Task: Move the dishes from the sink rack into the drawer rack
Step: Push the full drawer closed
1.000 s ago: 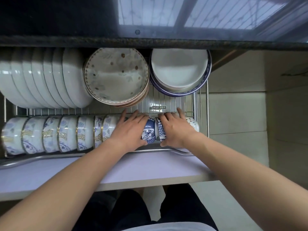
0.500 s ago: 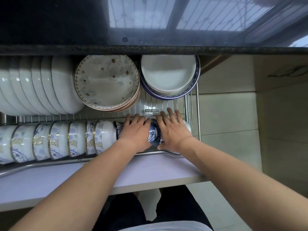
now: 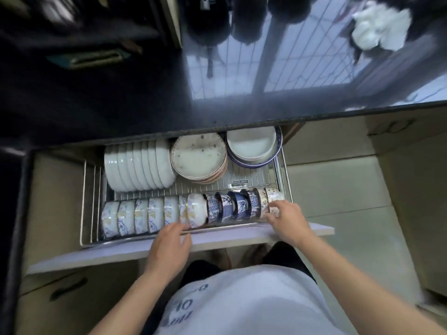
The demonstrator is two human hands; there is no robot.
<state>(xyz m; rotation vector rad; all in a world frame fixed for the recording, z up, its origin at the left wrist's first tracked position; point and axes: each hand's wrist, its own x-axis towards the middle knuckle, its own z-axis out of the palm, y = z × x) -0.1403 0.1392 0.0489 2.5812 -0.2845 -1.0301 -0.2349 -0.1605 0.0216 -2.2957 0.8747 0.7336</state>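
- Nearest, the person's white shirt (image 3: 242, 301) fills the bottom of the view, both bare forearms reaching forward from it.
- The left hand (image 3: 170, 243) lies loosely open, grasping nothing, palm down over the pale drawer front (image 3: 101, 253), fingertips at the near rail of the drawer rack (image 3: 278, 176).
- The right hand (image 3: 286, 217) is well to the right of the left, fingers spread; its fingertips touch the rightmost floral bowl (image 3: 273, 197), without closing around it.
- Between the two hands, just beyond them, blue patterned bowls (image 3: 232, 206) stand on edge in a row; left of the left hand, pale gold-trimmed bowls (image 3: 141, 215) continue the row.
- Farther from both hands, white plates (image 3: 135, 165) stand upright, with a speckled plate stack (image 3: 198, 157) and blue-rimmed dishes (image 3: 254, 145) beside them.
- Beyond everything, the dark glossy countertop (image 3: 121, 93) overhangs the drawer.
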